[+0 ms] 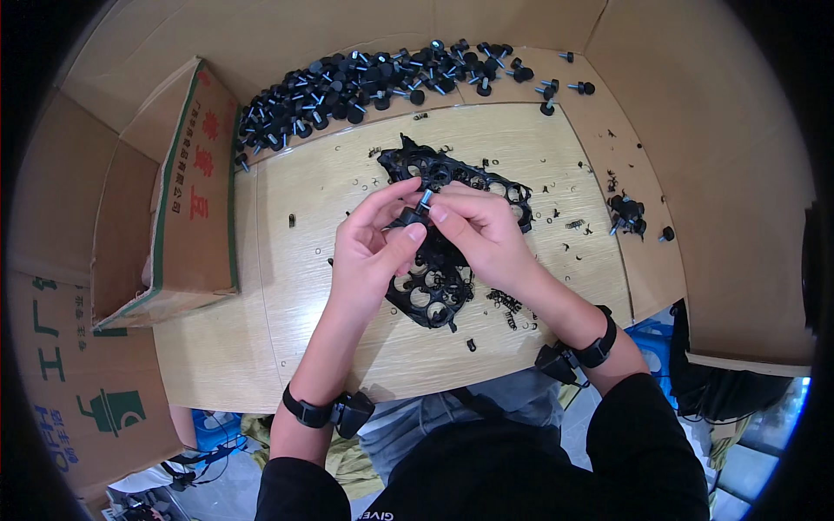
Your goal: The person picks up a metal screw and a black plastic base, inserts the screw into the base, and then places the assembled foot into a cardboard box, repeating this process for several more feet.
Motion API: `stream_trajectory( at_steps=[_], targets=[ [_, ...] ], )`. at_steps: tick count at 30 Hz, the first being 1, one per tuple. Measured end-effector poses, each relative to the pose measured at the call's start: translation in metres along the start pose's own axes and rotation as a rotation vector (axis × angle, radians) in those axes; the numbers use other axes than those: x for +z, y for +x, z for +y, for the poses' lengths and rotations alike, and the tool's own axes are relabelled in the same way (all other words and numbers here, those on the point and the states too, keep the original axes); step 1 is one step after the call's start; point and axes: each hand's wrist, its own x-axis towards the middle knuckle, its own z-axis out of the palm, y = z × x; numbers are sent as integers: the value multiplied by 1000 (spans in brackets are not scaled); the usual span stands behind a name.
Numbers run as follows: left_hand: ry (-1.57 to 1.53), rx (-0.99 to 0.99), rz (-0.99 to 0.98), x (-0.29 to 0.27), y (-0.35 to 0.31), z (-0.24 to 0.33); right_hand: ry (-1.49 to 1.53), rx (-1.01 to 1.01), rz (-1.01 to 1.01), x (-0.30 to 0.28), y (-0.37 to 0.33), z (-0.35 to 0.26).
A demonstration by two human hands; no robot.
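Observation:
A black-headed screw [412, 217] with a bright metal threaded shank is held up over the middle of the table. The fingers of my left hand [369, 252] pinch its round black head. My right hand [491, 234] has thumb and forefinger closed at the shank, from the right; their exact contact is partly hidden. Under both hands lie black sheets of moulding scrap with round holes, one piece [508, 187] reaching to the far right and another [426, 300] nearer to me. My hands cover part of this scrap.
A large heap of black-headed screws [347, 87] lies along the far cardboard edge. An open cardboard box [195, 191] stands at left. Small black scraps [504, 302] and rings are strewn on the wooden table [295, 347]; a small black cluster [627, 215] sits at right. Cardboard walls surround the table.

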Motion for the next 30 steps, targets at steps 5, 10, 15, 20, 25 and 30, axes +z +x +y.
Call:
stream_trajectory(
  at_steps=[5,10,15,20,25,30],
  targets=[
    [-5,-3,-29,-2,1,-3,-24,12,0,0,-1,1],
    [19,-45,-40,-3,-1,-2,47,-28,18,2,-1,2],
    [-60,-28,-118,-4,-2,1,44,8,-54,-1,-1,-3],
    [-103,-37,-118,-5,-3,-1,74,8,-78,-1,-1,-3],
    [-122,-45,-119,-5,-2,-1,53,7,-68,-1,-1,-2],
    [-20,-29,-101,-1,-2,-1,22,61,-11,-1,-4,2]
  ],
)
